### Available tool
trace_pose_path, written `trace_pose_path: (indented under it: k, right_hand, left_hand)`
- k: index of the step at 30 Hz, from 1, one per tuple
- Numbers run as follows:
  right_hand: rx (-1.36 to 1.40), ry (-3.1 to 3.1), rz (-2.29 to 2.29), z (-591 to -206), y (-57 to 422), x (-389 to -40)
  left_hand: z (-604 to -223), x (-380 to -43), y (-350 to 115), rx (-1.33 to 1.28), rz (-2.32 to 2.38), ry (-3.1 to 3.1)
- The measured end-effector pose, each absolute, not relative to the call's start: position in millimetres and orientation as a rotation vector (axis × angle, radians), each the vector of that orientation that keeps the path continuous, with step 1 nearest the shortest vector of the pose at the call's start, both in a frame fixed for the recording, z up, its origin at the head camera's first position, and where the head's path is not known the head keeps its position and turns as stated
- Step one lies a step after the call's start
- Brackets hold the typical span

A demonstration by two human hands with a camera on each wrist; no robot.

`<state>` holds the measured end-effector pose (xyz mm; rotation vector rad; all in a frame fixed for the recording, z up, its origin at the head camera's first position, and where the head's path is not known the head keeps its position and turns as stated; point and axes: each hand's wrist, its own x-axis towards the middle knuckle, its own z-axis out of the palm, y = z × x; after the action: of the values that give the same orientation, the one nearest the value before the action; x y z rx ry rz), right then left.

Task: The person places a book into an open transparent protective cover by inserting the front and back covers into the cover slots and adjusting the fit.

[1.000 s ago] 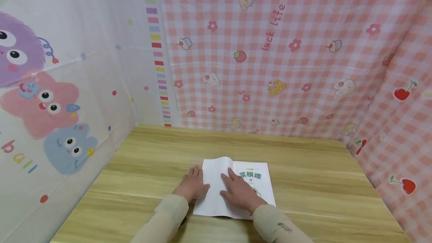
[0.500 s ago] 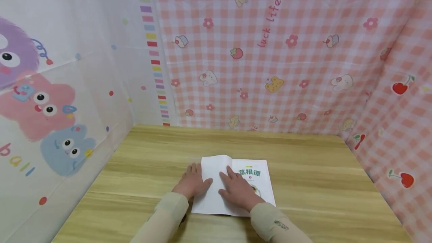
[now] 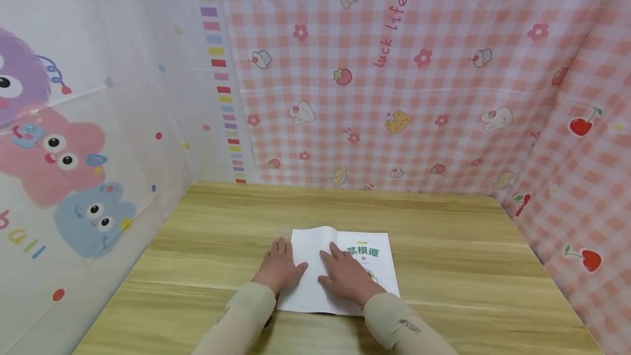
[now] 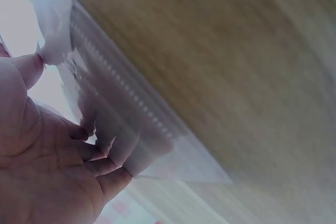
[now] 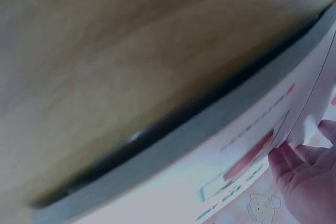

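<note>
An open book lies on the wooden table, with its blank left page (image 3: 307, 242) and its right title page (image 3: 384, 270) of green characters facing up. My left hand (image 3: 279, 268) rests along the left edge, fingers straight and thumb over the page. In the left wrist view, a clear plastic sheet (image 4: 118, 90) with a dotted line stretches past its fingertips. My right hand (image 3: 350, 278) lies spread across the book near the fold, its fingertips on the left page. The right wrist view shows the thick page edge (image 5: 184, 124) along the book's bottom.
The wood-grain table (image 3: 458, 267) extends around the book on every side. A pink checked cloth (image 3: 370, 97) hangs behind it and continues on the right. A white cloth (image 3: 143, 97) with cartoon figures covers the left side.
The head view has shifted slightly. My left thumb has slid inward and forward over the left page. The right hand holds nearly the same place on the open book.
</note>
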<state>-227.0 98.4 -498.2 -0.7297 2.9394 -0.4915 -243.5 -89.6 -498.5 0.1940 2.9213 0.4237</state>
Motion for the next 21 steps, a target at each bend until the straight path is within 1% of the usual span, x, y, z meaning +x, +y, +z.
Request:
trace_pose_path:
  k: [12,21]
  right_hand:
    - [-0.738,2.902,-0.392,-497.9,101.1,-223.9]
    - [-0.744,2.942,-0.275,-499.2,100.1,-225.0]
  left_hand:
    - [-499.6,-243.6,-92.2,0.166,0.452,2.901]
    - [-500.1,-248.0,-93.4,0.226,0.447,2.920]
